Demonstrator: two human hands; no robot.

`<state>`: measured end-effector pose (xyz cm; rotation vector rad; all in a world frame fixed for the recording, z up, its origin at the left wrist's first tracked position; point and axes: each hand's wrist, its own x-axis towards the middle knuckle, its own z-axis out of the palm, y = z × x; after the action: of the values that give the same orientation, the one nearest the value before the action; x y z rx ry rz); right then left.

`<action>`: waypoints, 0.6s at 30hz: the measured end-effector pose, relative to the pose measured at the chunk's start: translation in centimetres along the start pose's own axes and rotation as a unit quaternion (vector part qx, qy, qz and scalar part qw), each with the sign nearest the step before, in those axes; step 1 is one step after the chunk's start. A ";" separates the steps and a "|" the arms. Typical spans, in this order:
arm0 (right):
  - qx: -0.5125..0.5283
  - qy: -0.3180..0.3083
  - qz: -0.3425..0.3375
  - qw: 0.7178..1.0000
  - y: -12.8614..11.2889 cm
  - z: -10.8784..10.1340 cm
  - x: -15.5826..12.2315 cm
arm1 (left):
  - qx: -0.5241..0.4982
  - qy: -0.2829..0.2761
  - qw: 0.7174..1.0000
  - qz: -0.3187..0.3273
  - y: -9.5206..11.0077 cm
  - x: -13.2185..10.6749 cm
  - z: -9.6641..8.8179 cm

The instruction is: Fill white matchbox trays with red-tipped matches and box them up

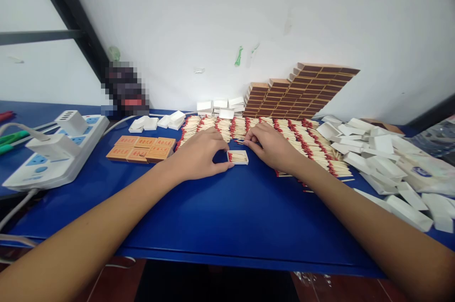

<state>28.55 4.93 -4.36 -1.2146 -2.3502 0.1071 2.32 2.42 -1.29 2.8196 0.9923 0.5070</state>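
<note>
A small white matchbox tray (238,158), partly filled with red-headed matches, lies on the blue table. My left hand (199,152) grips its left end between thumb and fingers. Just beyond the tray's right end is my right hand (268,145), its thumb and fingertips pinched together at the near edge of the matches. Whatever those fingertips hold, if anything, is too small to make out. Rows of loose matches (302,143) with red heads spread behind and to the right of both hands, partly covered by them.
Closed orange matchboxes (140,149) lie left of my left hand. White trays (220,106) stand at the wall, with a heap of white trays (369,143) on the right. A stepped stack of matchboxes (298,93) leans at the back. A power strip (53,164) lies far left.
</note>
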 end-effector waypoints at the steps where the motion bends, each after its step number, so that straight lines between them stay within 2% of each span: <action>1: -0.002 -0.007 -0.002 1.000 0.0 -0.1 -0.1 | 0.000 0.003 1.000 0.003 0.0 0.0 0.0; 5: -0.020 -0.034 -0.001 0.999 -0.1 -0.5 -0.3 | -0.003 0.003 1.000 0.005 0.0 -0.1 0.0; 18: -0.010 -0.045 0.014 0.999 -0.2 -0.8 -0.1 | -0.006 0.004 1.000 0.008 -0.1 -0.1 0.1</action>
<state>28.83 4.58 -3.67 -1.2776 -2.4171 0.1498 2.25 2.45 -1.43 2.8202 0.9657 0.5258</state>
